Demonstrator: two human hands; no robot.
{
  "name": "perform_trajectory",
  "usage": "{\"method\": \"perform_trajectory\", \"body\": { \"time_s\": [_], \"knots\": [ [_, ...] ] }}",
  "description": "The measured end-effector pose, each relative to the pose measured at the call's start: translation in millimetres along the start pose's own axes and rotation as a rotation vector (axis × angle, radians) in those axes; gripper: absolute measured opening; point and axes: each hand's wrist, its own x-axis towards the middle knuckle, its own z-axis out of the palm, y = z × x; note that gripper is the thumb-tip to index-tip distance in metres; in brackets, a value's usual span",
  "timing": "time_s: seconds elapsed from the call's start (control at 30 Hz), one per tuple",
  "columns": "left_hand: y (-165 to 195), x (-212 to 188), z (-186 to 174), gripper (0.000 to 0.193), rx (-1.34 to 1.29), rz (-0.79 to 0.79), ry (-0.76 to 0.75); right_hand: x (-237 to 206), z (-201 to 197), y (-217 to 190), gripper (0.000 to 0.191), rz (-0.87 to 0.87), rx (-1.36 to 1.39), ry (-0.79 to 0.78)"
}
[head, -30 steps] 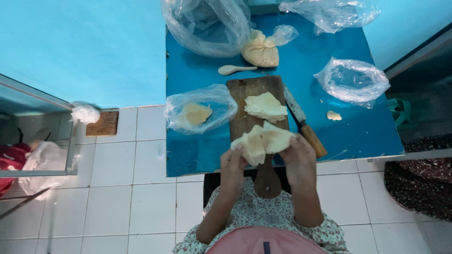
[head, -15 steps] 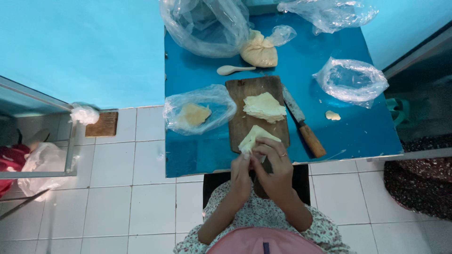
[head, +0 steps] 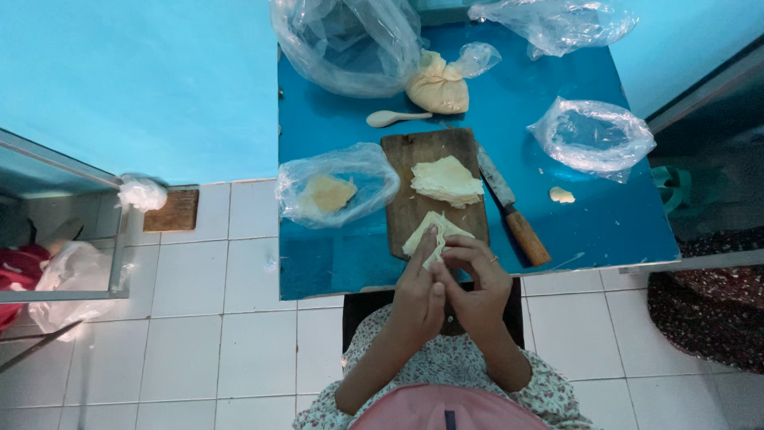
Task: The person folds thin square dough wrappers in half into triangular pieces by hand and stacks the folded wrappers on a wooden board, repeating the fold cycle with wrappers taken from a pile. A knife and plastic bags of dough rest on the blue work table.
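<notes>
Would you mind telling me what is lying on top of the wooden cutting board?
On the cutting board lies a stack of pale dough sheets. Nearer its handle, both hands hold a folded sheet, covering the board's end.

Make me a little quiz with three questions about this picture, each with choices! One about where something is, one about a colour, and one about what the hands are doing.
1. Where is the knife?
A. Right of the cutting board
B. Inside a bag
C. On the floor

2. What colour is the table?
A. Red
B. Blue
C. White

3. What are the left hand and right hand doing?
A. Resting flat on the table
B. Gripping the knife
C. Both holding a thin pale sheet

Answers:
1. A, the knife lies beside the board's right edge.
2. B, the bare tabletop is blue.
3. C, both hands pinch the sheet over the board's near end.
</notes>
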Motion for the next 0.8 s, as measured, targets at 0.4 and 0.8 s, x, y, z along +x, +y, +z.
{"method": "perform_trajectory", "body": {
  "time_s": [0.4, 0.8],
  "knots": [
    [-76.8, -29.8, 27.2, 0.041, -1.023, -0.773, 0.483, -3.1, -30.8, 70.2, 0.011, 0.591, 0.794, 0.240],
    [-76.5, -45.1, 39.8, 0.067, -0.520, -0.716, 0.188, 3.7, -11.2, 5.8, 0.012, -0.003, -0.149, 0.035]
  ]
}}
